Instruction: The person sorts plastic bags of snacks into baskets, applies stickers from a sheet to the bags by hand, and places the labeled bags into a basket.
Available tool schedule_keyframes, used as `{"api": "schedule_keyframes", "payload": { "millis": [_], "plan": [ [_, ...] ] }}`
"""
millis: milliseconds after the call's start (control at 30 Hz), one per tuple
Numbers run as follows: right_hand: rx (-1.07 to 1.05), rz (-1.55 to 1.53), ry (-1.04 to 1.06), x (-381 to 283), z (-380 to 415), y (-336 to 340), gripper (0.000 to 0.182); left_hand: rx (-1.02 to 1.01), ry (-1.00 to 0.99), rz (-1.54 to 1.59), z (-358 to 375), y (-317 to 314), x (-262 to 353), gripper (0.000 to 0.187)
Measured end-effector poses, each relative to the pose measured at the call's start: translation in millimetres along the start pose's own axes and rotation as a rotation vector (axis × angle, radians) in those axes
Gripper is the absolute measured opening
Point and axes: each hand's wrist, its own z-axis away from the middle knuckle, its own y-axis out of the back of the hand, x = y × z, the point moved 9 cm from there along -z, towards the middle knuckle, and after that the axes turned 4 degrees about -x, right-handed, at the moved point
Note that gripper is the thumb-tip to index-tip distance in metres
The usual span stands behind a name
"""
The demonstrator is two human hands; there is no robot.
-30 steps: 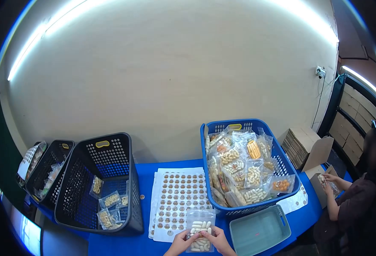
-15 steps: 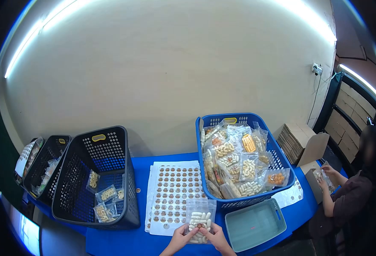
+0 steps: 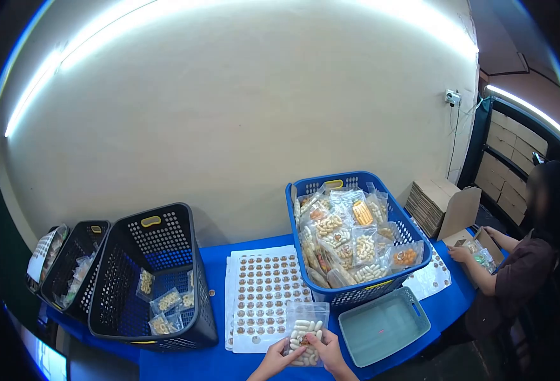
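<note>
Hands (image 3: 281, 357) together, thumbs on pouch (image 3: 302, 327)

Left hand (image 3: 284, 357) and right hand (image 3: 328, 350) partly cover the small brown label (image 3: 305, 340) on a clear plastic pouch (image 3: 307, 322), forearms (image 3: 260, 374) cut by the bottom edge. Beyond the left, round brown stickers (image 3: 264, 294) on a white paper sheet (image 3: 248, 348) are too small to read. Beyond the right, clear plastic packets (image 3: 364, 246) hide the floor of a blue perforated plastic basket (image 3: 356, 296).
</note>
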Motion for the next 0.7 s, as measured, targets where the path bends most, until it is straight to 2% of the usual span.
{"api": "schedule_keyframes", "payload": {
  "millis": [133, 167, 300, 433, 533, 567, 700],
  "plan": [
    [-0.027, 0.066, 0.005, 17, 3, -2, 0.027, 0.120, -0.043, 0.020, 2, 26, -27, 0.034],
    [-0.040, 0.085, -0.008, 21, 7, -5, 0.028, 0.185, -0.039, 0.035, 4, 33, -35, 0.027],
    [-0.114, 0.084, -0.062, 30, 18, -24, 0.035, 0.310, -0.065, -0.012, 23, 44, -20, 0.020],
    [-0.117, 0.106, -0.055, 31, 24, -44, 0.032, 0.285, -0.098, -0.038, 32, 58, -10, 0.023],
    [-0.119, 0.105, -0.033, 30, 30, -61, 0.033, 0.349, -0.253, 0.028, 40, 72, 20, 0.022],
    [-0.121, 0.104, -0.027, 31, 33, -65, 0.034, 0.378, -0.224, 0.061, 40, 76, 23, 0.022],
    [-0.105, 0.317, 0.085, 32, 38, -68, 0.043, 0.348, -0.261, 0.015, 48, 87, 38, 0.019]
  ]
}}
